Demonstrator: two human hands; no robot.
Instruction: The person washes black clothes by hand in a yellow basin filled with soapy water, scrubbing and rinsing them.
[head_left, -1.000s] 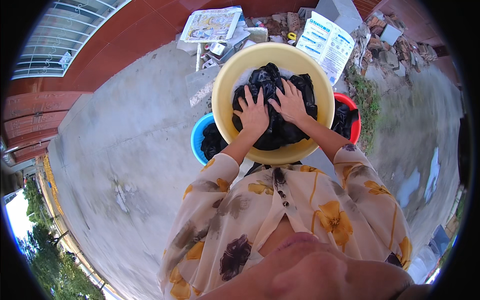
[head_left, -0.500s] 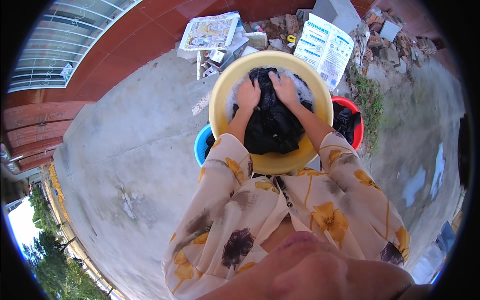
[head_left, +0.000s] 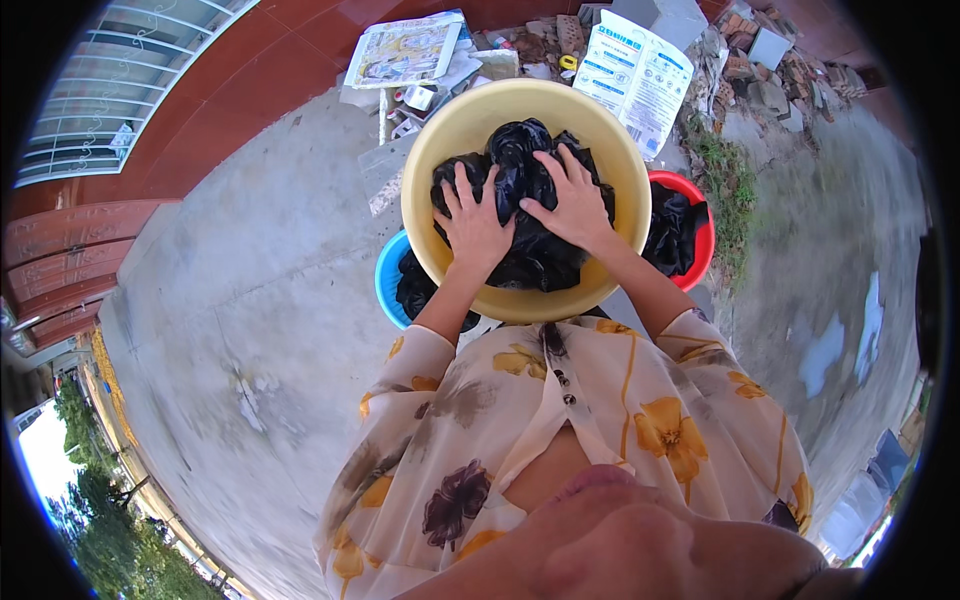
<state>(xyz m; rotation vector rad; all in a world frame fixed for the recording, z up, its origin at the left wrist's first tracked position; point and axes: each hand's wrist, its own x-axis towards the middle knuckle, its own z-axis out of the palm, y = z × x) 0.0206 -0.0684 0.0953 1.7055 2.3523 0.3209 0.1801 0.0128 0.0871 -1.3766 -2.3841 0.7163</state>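
A bundle of wet black cloth (head_left: pixel 519 150) lies heaped in a large yellow basin (head_left: pixel 422 200) in front of me. On the left part of the heap my left hand (head_left: pixel 476 228) rests palm down, its fingers spread. My right hand (head_left: pixel 574 206) presses on the right part, also with fingers apart and stretched forward. Neither hand is closed round the cloth. What kind of garment it is cannot be made out.
A blue basin (head_left: pixel 387 280) with dark cloth stands partly beneath the yellow one at left; a red basin (head_left: pixel 704 240) with black cloth is at right. Beyond lie a white printed package (head_left: pixel 632 80), a flat printed box (head_left: pixel 408 52) and broken bricks (head_left: pixel 765 92).
Both hands have opened from their hold on the cloth and now lie spread on it, nearer to me. The cloth is more bunched, and the white foam round it no longer shows.
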